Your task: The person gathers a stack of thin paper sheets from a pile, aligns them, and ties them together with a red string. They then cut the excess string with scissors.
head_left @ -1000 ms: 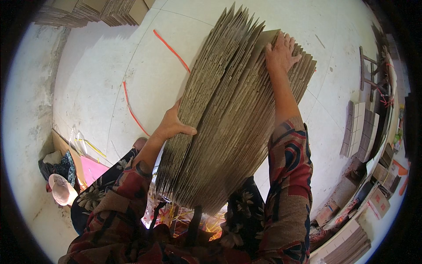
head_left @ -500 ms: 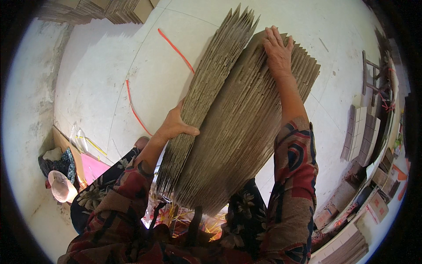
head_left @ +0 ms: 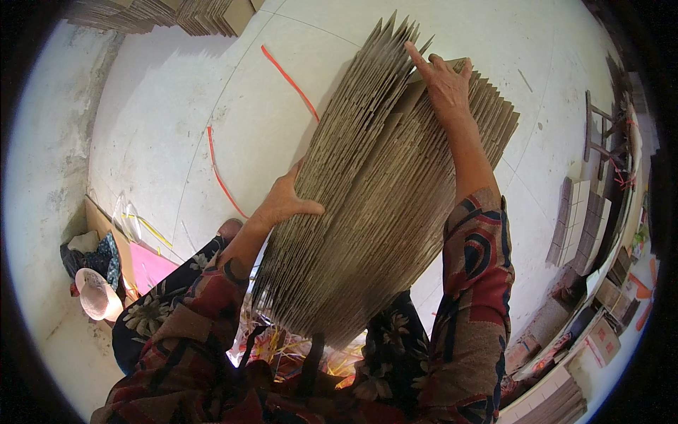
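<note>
Cardboard stack [head_left: 374,205], brown, ridged, jagged-edged

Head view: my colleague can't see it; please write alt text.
A person's left hand rests against the left side of a thick stack of cardboard sheets; the right hand touches its far end. Red strips lie on the floor.

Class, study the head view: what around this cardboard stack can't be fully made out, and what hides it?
All in the head view:
Left hand: most fingers are hidden behind the side of the cardboard stack.
Stack's underside: hidden by the stack itself.
Coloured strips: partly covered by the stack.
Cardboard piles at upper left: cut off by the upper edge.
Green item near the right rim: too small to identify.
</note>
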Demonstrator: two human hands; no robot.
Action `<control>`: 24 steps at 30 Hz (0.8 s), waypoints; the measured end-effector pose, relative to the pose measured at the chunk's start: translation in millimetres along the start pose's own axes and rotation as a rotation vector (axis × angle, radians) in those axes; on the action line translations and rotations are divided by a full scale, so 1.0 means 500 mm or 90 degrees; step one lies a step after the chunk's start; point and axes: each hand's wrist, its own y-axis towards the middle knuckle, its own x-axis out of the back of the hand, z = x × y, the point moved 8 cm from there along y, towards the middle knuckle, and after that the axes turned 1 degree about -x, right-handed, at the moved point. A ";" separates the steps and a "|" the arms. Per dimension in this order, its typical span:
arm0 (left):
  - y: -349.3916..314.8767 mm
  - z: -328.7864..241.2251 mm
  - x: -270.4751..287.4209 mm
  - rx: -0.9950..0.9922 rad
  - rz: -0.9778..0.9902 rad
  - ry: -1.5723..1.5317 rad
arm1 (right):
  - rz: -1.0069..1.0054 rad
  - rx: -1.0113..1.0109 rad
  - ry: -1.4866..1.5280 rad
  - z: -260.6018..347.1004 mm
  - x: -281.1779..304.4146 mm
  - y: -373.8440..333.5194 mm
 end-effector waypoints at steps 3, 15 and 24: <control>0.003 0.003 0.000 -0.001 0.001 0.018 | 0.007 0.007 -0.032 0.001 -0.006 0.001; 0.006 0.026 0.005 -0.015 -0.003 0.023 | -0.084 0.064 -0.047 -0.009 -0.021 -0.005; 0.001 0.010 0.002 -0.008 -0.024 0.056 | 0.055 0.039 -0.004 0.026 0.011 0.029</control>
